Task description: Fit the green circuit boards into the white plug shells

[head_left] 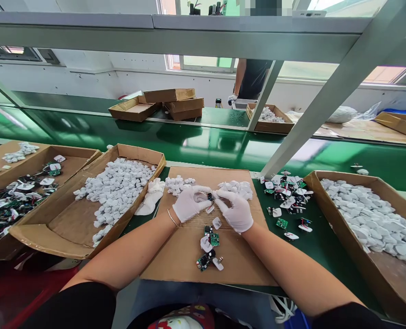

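Note:
My left hand (191,204) and my right hand (233,211), both in white gloves, meet above a cardboard sheet (246,260). Their fingertips pinch a small dark circuit board (210,197) from either side. Just beyond my hands lie two small heaps of white plastic parts (177,185) (235,189). Nearer me on the sheet, a few green circuit boards with white plastic pieces (208,246) sit below my wrists, not touching my hands.
A green conveyor belt (189,141) runs crosswise. Cardboard trays of white parts stand left (144,155) and right (347,180). Another tray (69,155) holds mixed boards. Loose boards (287,196) lie on the belt. A co-worker (253,80) stands beyond a grey metal frame (172,39).

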Available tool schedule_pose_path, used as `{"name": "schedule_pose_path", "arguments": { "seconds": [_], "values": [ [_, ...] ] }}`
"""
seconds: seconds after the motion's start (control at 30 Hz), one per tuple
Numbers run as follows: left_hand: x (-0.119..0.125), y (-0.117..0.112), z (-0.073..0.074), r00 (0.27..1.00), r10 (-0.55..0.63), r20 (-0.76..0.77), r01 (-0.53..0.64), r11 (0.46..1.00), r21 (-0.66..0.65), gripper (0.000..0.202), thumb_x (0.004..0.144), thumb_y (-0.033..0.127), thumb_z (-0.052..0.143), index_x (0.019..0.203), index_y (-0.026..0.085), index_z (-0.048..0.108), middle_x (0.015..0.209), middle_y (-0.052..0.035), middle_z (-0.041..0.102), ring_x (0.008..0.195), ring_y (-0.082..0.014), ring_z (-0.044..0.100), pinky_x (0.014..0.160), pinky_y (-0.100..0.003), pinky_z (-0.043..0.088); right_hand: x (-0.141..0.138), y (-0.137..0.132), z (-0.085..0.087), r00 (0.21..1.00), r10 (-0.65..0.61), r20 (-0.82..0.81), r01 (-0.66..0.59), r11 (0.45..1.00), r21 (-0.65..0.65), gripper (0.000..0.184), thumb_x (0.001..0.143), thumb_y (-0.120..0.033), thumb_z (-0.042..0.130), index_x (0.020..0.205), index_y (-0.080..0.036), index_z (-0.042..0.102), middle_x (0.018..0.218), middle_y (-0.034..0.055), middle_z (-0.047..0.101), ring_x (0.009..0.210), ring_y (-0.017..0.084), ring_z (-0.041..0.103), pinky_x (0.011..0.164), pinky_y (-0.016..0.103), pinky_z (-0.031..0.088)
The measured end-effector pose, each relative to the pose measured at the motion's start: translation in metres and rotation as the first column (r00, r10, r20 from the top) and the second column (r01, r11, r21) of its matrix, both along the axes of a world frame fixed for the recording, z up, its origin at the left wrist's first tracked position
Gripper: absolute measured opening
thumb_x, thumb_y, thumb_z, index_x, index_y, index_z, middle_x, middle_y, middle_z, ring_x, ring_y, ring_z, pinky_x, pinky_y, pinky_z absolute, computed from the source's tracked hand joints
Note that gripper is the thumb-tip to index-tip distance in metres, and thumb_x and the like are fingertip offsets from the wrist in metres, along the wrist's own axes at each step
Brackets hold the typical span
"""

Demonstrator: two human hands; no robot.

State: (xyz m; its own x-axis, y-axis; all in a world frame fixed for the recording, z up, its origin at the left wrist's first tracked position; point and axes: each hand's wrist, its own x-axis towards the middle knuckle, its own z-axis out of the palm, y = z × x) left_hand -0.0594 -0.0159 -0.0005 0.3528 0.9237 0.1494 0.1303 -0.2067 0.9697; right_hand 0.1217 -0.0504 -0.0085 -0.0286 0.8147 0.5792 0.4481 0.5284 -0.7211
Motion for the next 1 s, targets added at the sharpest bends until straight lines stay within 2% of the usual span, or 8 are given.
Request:
{"name": "schedule_pose_path", "arguments": {
  "seconds": [0.17,0.47,0.63,0.73,0.8,0.9,0.93,1.0],
  "values": [
    [0.001,0.0,0.0,1.0,0.01,-0.003,-0.01,0.999,0.038,0.035,0.067,0.023,0.076,0.099,0.012,0.067,0.094,-0.0083,0.071,0.079,-0.015,0.067,0.077,-0.029,0.057,-0.001,-0.002,0.004,0.997,0.017,0.075,-0.026,0.992,0.124,0.022,0.087,-0.014,0.058,0.101,-0.021,0.073,0.097,0.0066,0.074,0.09,0.02,0.069,0.087,0.035,0.055],
    [0.003,-0.002,0.0,0.999,0.005,0.047,-0.001,0.997,-0.079,0.039,0.066,0.021,0.076,0.102,0.011,0.065,0.085,-0.007,0.073,0.07,-0.0147,0.069,0.07,-0.028,0.06,-0.004,-0.002,0.004,0.994,-0.007,0.108,-0.007,0.991,0.136,0.023,0.088,-0.015,0.057,0.1,-0.022,0.075,0.095,0.0077,0.074,0.088,0.021,0.069,0.086,0.036,0.055],
    [0.002,-0.003,-0.001,0.999,0.028,-0.017,-0.028,1.0,0.01,0.036,0.067,0.024,0.076,0.099,0.011,0.068,0.083,-0.0069,0.073,0.07,-0.0152,0.069,0.068,-0.027,0.059,-0.004,-0.008,0.01,0.994,0.079,0.074,-0.08,0.997,0.014,0.024,0.086,-0.016,0.057,0.103,-0.021,0.074,0.1,0.0082,0.074,0.094,0.022,0.067,0.09,0.039,0.052],
    [0.002,-0.006,0.002,0.999,0.023,-0.034,-0.021,0.999,0.047,0.035,0.068,0.022,0.074,0.101,0.012,0.068,0.084,-0.0066,0.073,0.07,-0.0148,0.068,0.069,-0.027,0.058,-0.003,-0.007,0.006,0.993,0.019,-0.118,-0.037,0.987,-0.157,0.019,0.084,-0.023,0.063,0.1,-0.021,0.073,0.094,0.0074,0.074,0.089,0.023,0.067,0.088,0.04,0.052],
    [0.001,-0.008,0.005,0.997,0.033,-0.074,-0.026,0.995,0.092,0.033,0.068,0.018,0.073,0.1,0.012,0.069,0.083,-0.0053,0.073,0.07,-0.0141,0.067,0.07,-0.028,0.057,-0.003,-0.004,0.002,0.945,-0.016,-0.327,-0.082,0.955,-0.286,0.031,0.077,-0.028,0.072,0.107,-0.02,0.068,0.09,0.0066,0.073,0.087,0.022,0.067,0.088,0.04,0.052],
    [-0.002,-0.011,0.011,0.987,0.05,-0.15,-0.016,0.975,0.221,0.028,0.068,0.015,0.073,0.096,0.016,0.071,0.083,-0.003,0.072,0.074,-0.0144,0.066,0.074,-0.029,0.054,-0.003,0.002,-0.001,0.799,0.034,-0.6,-0.333,0.856,-0.396,0.048,0.068,-0.03,0.08,0.112,-0.021,0.063,0.088,0.0039,0.07,0.084,0.02,0.065,0.084,0.037,0.052],
    [-0.003,-0.011,0.012,0.985,0.05,-0.167,-0.001,0.961,0.277,0.027,0.068,0.015,0.074,0.095,0.018,0.071,0.085,-0.0026,0.071,0.077,-0.0151,0.065,0.076,-0.03,0.053,-0.003,0.003,0.0,0.739,0.072,-0.67,-0.45,0.792,-0.412,0.044,0.067,-0.031,0.08,0.107,-0.021,0.063,0.088,0.0034,0.069,0.082,0.019,0.064,0.08,0.035,0.052],
    [-0.004,-0.011,0.014,0.984,0.031,-0.175,0.038,0.926,0.375,0.027,0.067,0.015,0.076,0.093,0.019,0.072,0.087,-0.0024,0.071,0.083,-0.0165,0.063,0.081,-0.032,0.051,-0.003,0.005,0.002,0.612,0.149,-0.777,-0.674,0.612,-0.414,0.028,0.068,-0.034,0.078,0.087,-0.019,0.063,0.083,0.0029,0.066,0.074,0.017,0.062,0.071,0.032,0.052]
  ]
}}
